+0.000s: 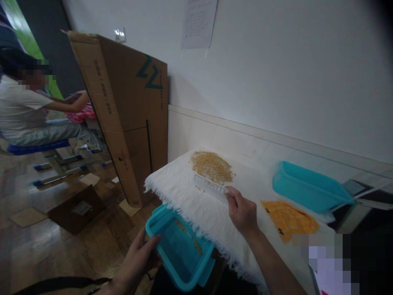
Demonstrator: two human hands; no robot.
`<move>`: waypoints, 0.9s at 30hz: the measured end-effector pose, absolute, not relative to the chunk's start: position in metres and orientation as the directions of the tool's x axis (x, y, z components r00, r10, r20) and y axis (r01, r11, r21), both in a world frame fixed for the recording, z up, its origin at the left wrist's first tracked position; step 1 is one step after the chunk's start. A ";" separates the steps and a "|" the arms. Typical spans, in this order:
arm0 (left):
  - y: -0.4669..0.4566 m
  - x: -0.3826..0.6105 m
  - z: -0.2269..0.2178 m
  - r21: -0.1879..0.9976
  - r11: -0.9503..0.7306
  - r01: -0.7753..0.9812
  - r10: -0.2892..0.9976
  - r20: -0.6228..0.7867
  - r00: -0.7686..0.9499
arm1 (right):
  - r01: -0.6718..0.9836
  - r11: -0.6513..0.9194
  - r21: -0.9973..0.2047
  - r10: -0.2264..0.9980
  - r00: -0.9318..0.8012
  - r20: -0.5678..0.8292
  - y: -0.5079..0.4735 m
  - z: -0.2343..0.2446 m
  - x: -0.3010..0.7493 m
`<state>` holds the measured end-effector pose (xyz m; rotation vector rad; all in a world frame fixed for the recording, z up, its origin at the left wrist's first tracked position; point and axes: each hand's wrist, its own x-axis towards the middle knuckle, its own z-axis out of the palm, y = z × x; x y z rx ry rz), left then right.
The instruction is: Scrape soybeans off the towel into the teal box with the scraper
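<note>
Nearest the lens, a turquoise bin [178, 252] is gripped at its left rim by the left hand [143, 254], thumb over the edge, other fingers mostly hidden. A white slotted tool [210, 183] is pinched at its near end by the right hand [244, 211]. It is held over the white cloth [172, 180], just beside the near edge of a bean heap [211, 166]; contact cannot be confirmed.

Stage, as judged: early. Only a few beans are seen in the bin, along the side by the cloth; the bulk is left on the cloth, with some strays near the tool.

Orientation: the tool's free end is pointed left and away, its long edge turned to the heap. The bin is held open side up by the fringed cloth edge, its long axis slanted from far left to near right.

Farther right, an orange cloth [291, 221] and a second turquoise container [294, 192] are noted.
</note>
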<state>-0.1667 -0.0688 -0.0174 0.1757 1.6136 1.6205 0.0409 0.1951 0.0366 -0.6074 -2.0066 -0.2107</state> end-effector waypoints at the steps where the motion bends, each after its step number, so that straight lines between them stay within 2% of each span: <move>1: -0.069 -0.167 -0.018 0.885 0.160 -0.438 0.626 -0.434 -0.647 | 0.496 0.862 -0.107 0.330 -0.388 0.860 0.195 0.037 0.041; 9: -0.068 -0.167 -0.013 0.886 0.193 -0.422 0.586 -0.449 -0.674 | 0.456 0.886 -0.087 0.288 -0.393 0.873 0.191 0.039 0.040; 13: -0.069 -0.164 -0.009 0.890 0.175 -0.421 0.612 -0.433 -0.661 | 0.424 0.898 -0.115 0.303 -0.410 0.860 0.188 0.042 0.041; 20: -0.069 -0.168 -0.012 0.889 0.195 -0.414 0.570 -0.447 -0.689 | 0.389 0.905 -0.174 0.332 -0.387 0.860 0.185 0.044 0.041; 27: -0.073 -0.170 -0.016 0.896 0.143 -0.419 0.643 -0.406 -0.649 | 0.355 0.923 -0.151 0.298 -0.409 0.863 0.185 0.044 0.040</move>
